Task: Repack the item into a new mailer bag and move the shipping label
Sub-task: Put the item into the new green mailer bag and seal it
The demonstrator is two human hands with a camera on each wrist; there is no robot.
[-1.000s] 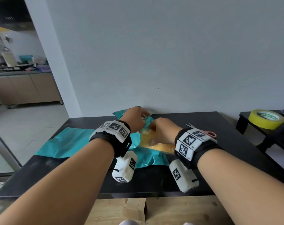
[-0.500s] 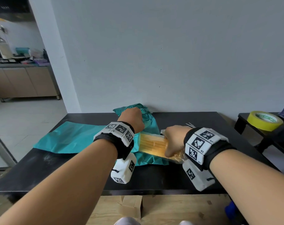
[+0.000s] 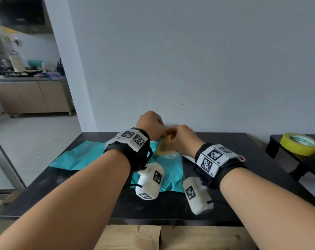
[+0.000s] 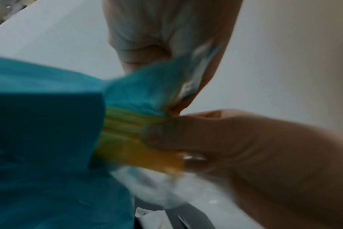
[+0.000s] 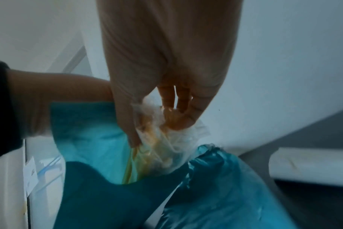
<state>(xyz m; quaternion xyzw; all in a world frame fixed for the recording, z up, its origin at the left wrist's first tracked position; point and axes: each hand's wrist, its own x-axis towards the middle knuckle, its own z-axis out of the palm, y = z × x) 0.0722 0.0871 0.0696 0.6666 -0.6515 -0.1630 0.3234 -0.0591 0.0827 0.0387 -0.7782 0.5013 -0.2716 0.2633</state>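
Observation:
A yellow-orange item in clear plastic wrap (image 3: 163, 149) (image 5: 162, 144) stands partly inside the mouth of a crumpled teal mailer bag (image 3: 171, 172) (image 5: 108, 201) on the black table (image 3: 171, 210). My right hand (image 3: 178, 136) (image 5: 166, 117) grips the item's bunched wrap at its upper end. The left hand (image 3: 153, 125) (image 4: 172, 86) pinches the teal mailer's edge (image 4: 147, 89) next to the item (image 4: 131, 133), lifted off the table. A second teal mailer (image 3: 81, 156) lies flat at the left. No shipping label can be made out.
A yellow tape roll (image 3: 300, 144) sits on a low black stand at the right. Scissors with a pink handle (image 3: 242, 158) lie behind my right wrist. The wall is close behind the table. Cardboard (image 3: 147, 235) lies below the front edge.
Half a second ago my right hand held the item low and out to the right. It has swung up and left, meeting the left hand at the mailer's mouth, both raised.

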